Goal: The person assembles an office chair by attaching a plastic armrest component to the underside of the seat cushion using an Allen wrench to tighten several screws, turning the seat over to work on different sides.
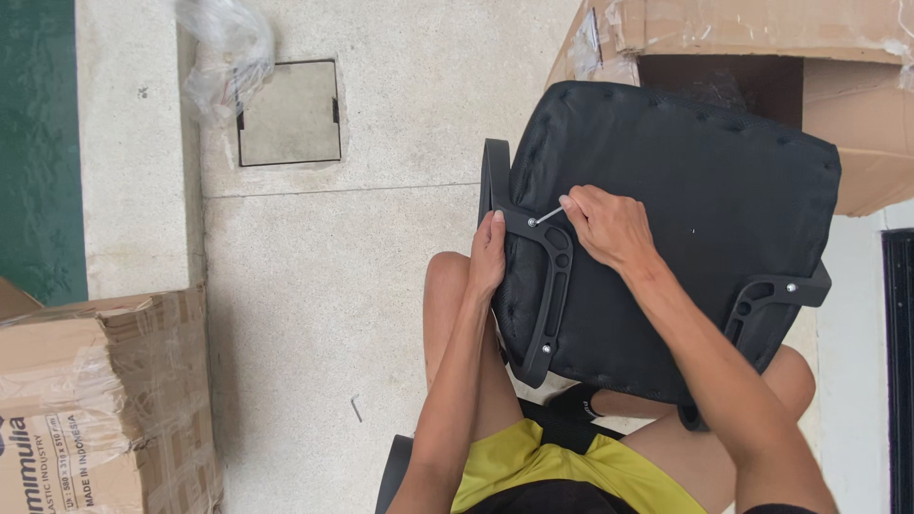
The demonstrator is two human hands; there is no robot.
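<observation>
While cardboard boxes (105, 400) flank, right hand (609, 228) grips hex key (547, 215); left hand (487, 257) clasps armrest (547, 286).

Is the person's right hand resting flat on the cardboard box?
No, the right hand holds a small metal hex key at a bolt on the black armrest bracket.

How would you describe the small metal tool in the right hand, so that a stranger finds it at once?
Start at the black seat cushion on the person's lap. On its left armrest bracket, the right hand holds a thin silver hex key, the only bright rod there.
</observation>
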